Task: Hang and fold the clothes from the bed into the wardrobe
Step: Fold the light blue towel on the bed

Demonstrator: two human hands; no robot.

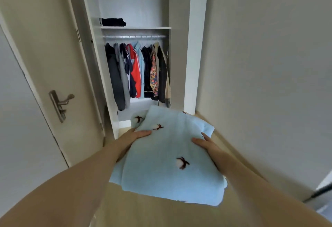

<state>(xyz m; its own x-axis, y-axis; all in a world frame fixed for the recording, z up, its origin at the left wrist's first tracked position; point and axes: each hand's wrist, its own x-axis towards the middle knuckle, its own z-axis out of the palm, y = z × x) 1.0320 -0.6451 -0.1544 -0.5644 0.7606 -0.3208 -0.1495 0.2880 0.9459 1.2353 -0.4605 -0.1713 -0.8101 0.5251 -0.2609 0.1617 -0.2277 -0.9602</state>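
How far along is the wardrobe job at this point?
Done: several clothes hang on the rail and a dark folded item lies on the shelf. In hand: a folded blue garment, held by left hand and right hand before the open wardrobe. Left: shelving it; the bed is out of view, so what remains there is unknown.

You carry a pale blue folded garment [167,155] dotted with white tufts on dark red-brown twigs. The wardrobe [195,47] is white, with a black folded pile [112,22] far left. The hanging clothes [136,72] run, left to right, charcoal, grey, navy with white stripes, red, light blue, black, multicoloured floral and beige. The door [45,47] at left is cream with a silver handle [61,104], and the floor [143,212] is light wood.
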